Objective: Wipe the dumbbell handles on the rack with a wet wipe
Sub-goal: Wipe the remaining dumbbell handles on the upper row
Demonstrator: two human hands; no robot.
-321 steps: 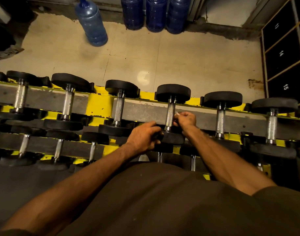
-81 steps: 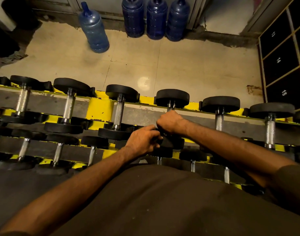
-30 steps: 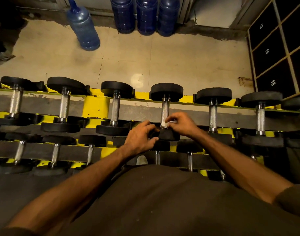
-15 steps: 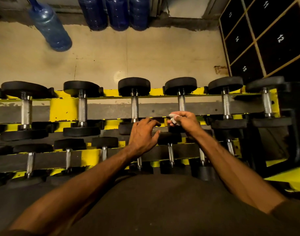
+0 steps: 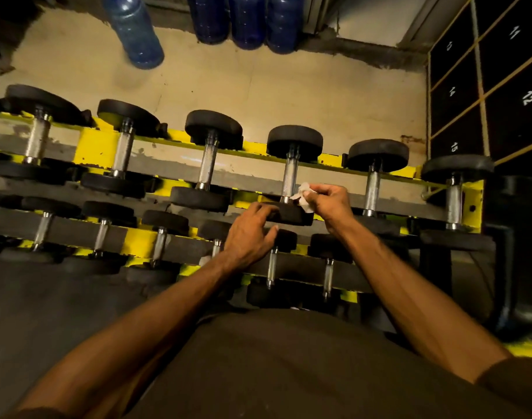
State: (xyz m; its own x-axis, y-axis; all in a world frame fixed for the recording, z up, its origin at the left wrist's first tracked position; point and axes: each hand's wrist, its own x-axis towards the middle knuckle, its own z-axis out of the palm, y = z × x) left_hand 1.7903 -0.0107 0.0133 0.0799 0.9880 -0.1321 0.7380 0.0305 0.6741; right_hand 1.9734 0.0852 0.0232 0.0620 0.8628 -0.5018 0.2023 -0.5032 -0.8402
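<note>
Right grip [image 5: 331,201] pinching wipe [image 5: 304,197], crumpled, white (beside knurled handle [image 5: 290,179])

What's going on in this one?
A person stands over a yellow dumbbell rack, cleaning it. The right hand pinches a crumpled white wipe right beside the near end of one top-row dumbbell handle; whether the wipe touches the metal is unclear. The left hand rests its fingers on that dumbbell's near weight head.
</note>
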